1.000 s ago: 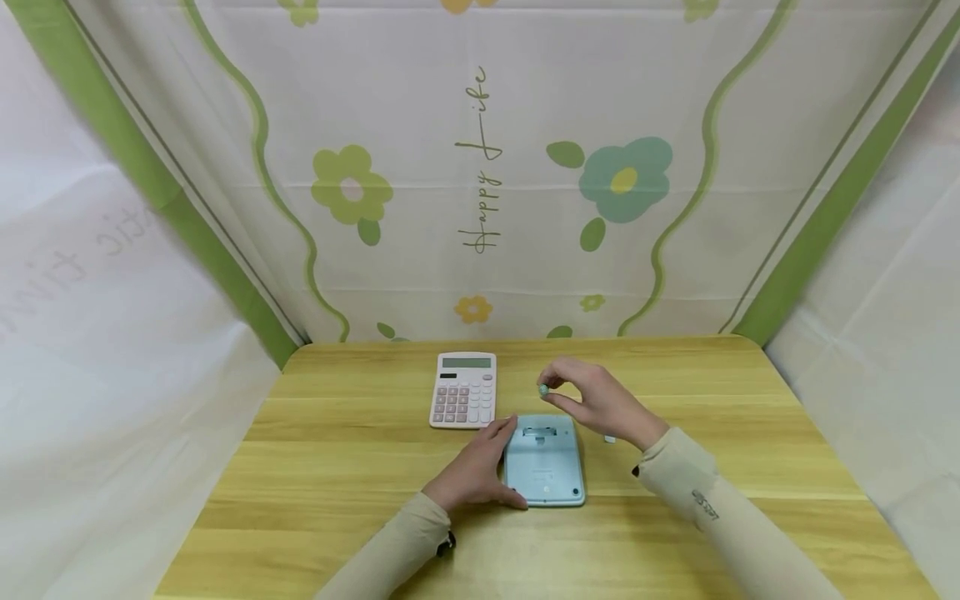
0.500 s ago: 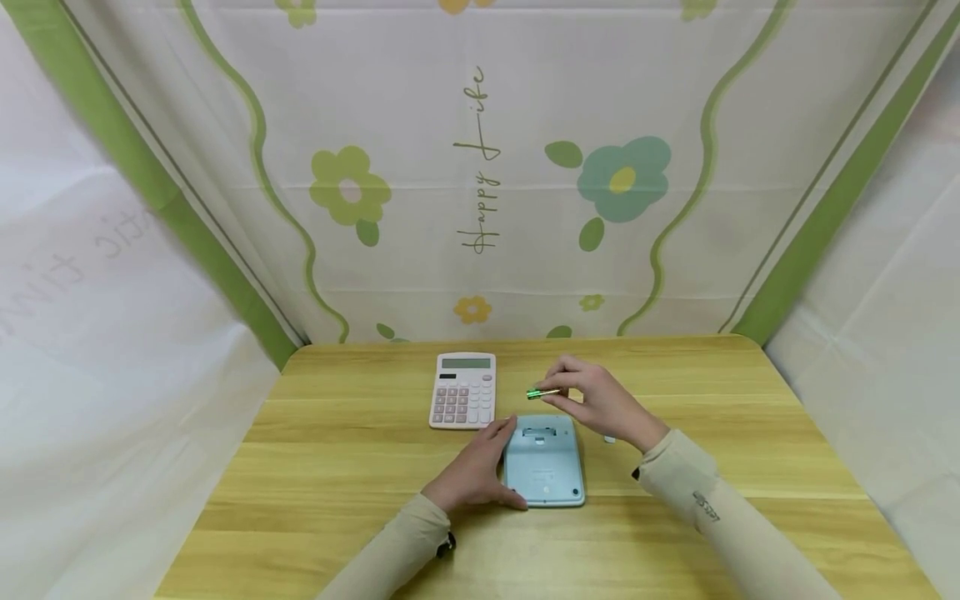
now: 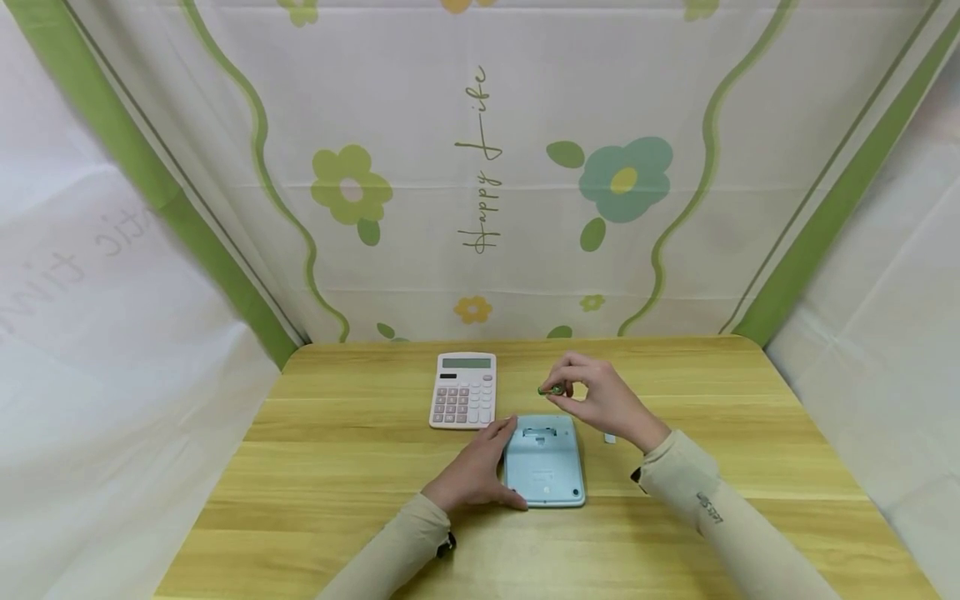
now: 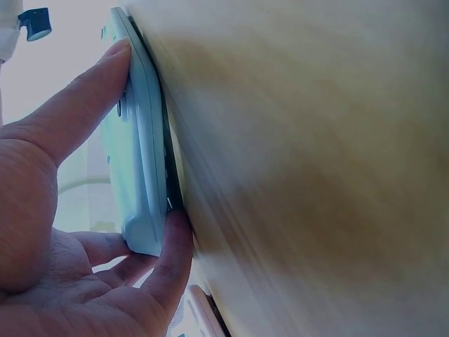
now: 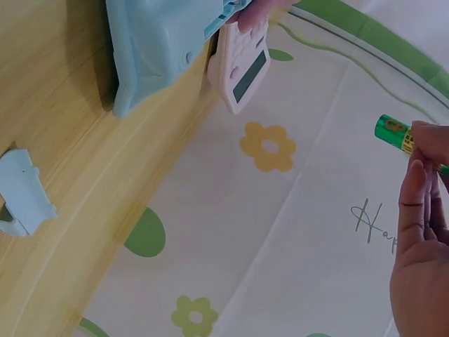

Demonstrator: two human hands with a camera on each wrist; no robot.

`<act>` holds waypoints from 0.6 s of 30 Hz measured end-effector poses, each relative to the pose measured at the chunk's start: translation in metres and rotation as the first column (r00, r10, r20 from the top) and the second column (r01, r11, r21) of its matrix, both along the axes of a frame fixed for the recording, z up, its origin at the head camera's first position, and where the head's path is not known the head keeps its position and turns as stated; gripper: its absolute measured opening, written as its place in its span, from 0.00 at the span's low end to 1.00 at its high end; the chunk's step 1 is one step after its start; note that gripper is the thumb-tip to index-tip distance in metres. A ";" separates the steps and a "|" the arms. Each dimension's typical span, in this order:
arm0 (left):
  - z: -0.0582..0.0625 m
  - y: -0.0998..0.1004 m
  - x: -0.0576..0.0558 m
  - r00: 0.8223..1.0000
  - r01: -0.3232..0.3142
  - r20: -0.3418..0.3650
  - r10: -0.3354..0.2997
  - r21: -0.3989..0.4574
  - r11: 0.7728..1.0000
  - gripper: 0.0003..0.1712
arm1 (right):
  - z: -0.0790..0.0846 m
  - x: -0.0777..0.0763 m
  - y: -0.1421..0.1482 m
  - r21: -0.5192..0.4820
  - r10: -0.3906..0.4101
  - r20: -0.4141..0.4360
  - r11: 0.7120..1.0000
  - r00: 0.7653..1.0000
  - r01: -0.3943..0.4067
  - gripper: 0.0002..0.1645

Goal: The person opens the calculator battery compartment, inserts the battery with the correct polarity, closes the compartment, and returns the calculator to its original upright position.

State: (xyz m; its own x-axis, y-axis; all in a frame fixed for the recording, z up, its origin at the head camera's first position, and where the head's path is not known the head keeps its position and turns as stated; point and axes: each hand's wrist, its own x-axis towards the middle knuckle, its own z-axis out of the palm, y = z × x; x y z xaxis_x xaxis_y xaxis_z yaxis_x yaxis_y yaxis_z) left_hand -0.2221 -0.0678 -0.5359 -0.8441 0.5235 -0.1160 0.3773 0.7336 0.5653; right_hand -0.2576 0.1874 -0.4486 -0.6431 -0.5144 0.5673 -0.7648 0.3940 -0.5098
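The left hand (image 3: 476,475) holds a pale blue device (image 3: 544,467) along its left side, grip spread wide, thumb at the near edge and fingers around the far left corner. The device lies back face up on the wood-grain counter (image 3: 337,467), with a recess near its far end; what the recess contains is too small to tell.

The right hand (image 3: 596,400) is raised just beyond the device's far end. Its grip is closed to a pinch, thumb against fingertips, on a green battery (image 5: 394,133) with yellow markings. The battery is clear of the device and the counter, one end projecting from the fingers.

A small pale blue piece (image 5: 27,193) lies on the counter to the right of the device. A pink-and-white calculator (image 3: 465,408) lies face up, beyond and left of the device. A white curtain (image 3: 420,108) with printed flowers stands behind the counter.
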 end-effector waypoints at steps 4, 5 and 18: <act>0.000 0.000 0.001 1.000 0.001 -0.001 -0.001 0.002 1.000 0.77 | 0.000 0.001 0.000 0.024 -0.024 -0.005 0.999 1.000 0.024 0.11; 0.000 0.000 0.001 1.000 0.001 0.002 -0.001 0.003 1.000 0.77 | 0.000 0.001 -0.001 0.027 -0.027 -0.003 0.999 1.000 0.027 0.12; 0.001 0.001 0.000 1.000 -0.001 0.002 0.001 0.006 1.000 0.77 | -0.003 -0.001 -0.001 0.019 -0.030 0.047 0.999 0.998 0.029 0.20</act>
State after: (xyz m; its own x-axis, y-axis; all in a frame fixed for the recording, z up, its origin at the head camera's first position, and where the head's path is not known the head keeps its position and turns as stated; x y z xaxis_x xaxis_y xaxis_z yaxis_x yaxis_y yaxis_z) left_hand -0.2220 -0.0673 -0.5353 -0.8445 0.5232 -0.1143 0.3754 0.7305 0.5704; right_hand -0.2586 0.1866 -0.4511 -0.6839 -0.5049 0.5266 -0.7280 0.4255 -0.5376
